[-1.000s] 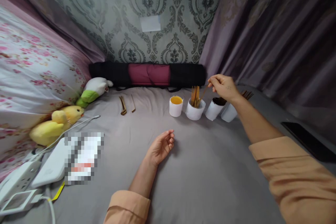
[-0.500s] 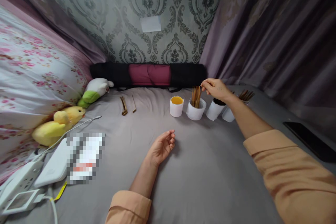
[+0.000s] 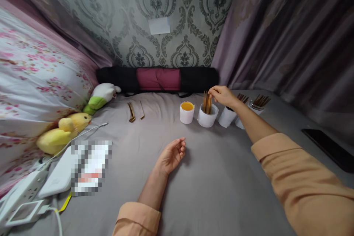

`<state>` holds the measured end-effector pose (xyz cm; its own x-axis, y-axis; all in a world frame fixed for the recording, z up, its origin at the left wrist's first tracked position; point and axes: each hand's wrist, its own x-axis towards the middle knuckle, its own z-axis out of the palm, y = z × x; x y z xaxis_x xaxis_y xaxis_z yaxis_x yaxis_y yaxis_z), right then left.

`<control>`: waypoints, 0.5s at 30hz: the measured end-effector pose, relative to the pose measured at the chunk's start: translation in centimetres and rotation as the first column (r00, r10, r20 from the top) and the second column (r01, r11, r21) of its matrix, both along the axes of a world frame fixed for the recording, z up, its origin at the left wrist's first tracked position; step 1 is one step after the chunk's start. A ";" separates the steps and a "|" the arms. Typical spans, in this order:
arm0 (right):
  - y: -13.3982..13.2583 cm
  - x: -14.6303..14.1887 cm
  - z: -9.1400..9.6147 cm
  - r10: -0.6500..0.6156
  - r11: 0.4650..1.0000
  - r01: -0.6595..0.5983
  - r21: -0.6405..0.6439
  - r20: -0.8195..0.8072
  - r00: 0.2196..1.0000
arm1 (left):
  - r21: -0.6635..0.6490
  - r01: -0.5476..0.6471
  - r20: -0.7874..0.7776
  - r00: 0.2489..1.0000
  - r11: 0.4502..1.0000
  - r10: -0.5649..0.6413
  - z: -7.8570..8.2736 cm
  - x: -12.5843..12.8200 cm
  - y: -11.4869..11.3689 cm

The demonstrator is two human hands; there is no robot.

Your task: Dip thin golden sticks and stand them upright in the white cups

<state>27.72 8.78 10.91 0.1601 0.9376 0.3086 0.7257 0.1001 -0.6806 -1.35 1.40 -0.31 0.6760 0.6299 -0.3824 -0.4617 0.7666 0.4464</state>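
My right hand [image 3: 222,95] is closed in a pinch at the top of a bundle of thin brown sticks [image 3: 206,104], which stand upright in a wide white cup [image 3: 207,120]. The fingertips meet a stick at the bundle's right side; its lower end is hidden in the cup. Palm up on the grey sheet, my left hand [image 3: 173,155] rests with loosely curled fingers and holds nothing. Left of the wide cup stands a white cup with a yellow inside [image 3: 186,115]. Farther left lie several gold-brown bent rods [image 3: 131,113] and a single bent rod [image 3: 142,110].
Right of the wide cup, a dark-mouthed white container [image 3: 226,118] and a jar with sticks [image 3: 256,107] stand partly behind my right forearm. A black phone [image 3: 329,147] lies far right. Plush toys [image 3: 66,132], a power strip [image 3: 26,188] and cables are at left.
My right hand has moved slightly left and down, from beside the sticks to their tops. My left hand stays in place, and the view has shifted a little.
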 end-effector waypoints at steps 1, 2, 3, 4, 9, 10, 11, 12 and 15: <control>0.0 0.0 0.0 -0.007 1.000 0.007 -0.002 0.012 1.000 | 0.001 0.001 0.003 1.000 1.000 -0.001 0.0 0.0 0.0; 0.1 0.0 0.0 -0.014 1.000 0.014 -0.005 0.025 1.000 | 0.002 0.001 0.005 1.000 1.000 -0.001 -0.1 0.0 0.0; 0.1 0.0 0.0 -0.020 1.000 0.020 -0.007 0.040 0.999 | 0.003 0.002 0.006 1.000 1.000 -0.002 -0.1 0.0 0.1; 0.2 0.0 0.0 -0.026 1.000 0.027 -0.006 0.056 0.998 | 0.004 0.002 0.007 1.000 1.000 -0.002 -0.1 0.0 0.1; 0.3 -0.1 0.1 -0.069 0.997 0.066 0.027 0.120 0.990 | 0.003 0.001 -0.001 1.000 1.000 -0.001 -0.1 0.0 0.0; 0.2 -0.2 0.2 -0.080 0.997 0.076 0.029 0.126 0.989 | 0.004 0.001 -0.002 1.000 1.000 -0.001 -0.1 0.0 0.0; 0.2 -0.2 0.2 -0.090 0.996 0.087 0.028 0.129 0.988 | 0.005 -0.001 -0.003 1.000 1.000 0.001 -0.1 0.0 0.0; 0.2 -0.3 0.3 -0.103 0.995 0.100 0.024 0.128 0.986 | 0.005 -0.001 -0.003 1.000 1.000 0.001 -0.1 0.0 0.0; 0.2 -0.4 0.3 -0.142 0.990 0.140 0.020 0.123 0.982 | 0.002 -0.005 -0.002 1.000 1.000 0.005 -0.1 0.0 0.0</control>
<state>27.36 8.93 11.19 0.2504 0.9046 0.3449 0.8117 -0.0020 -0.5840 -1.35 1.42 -0.37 0.6718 0.6343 -0.3826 -0.4646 0.7631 0.4493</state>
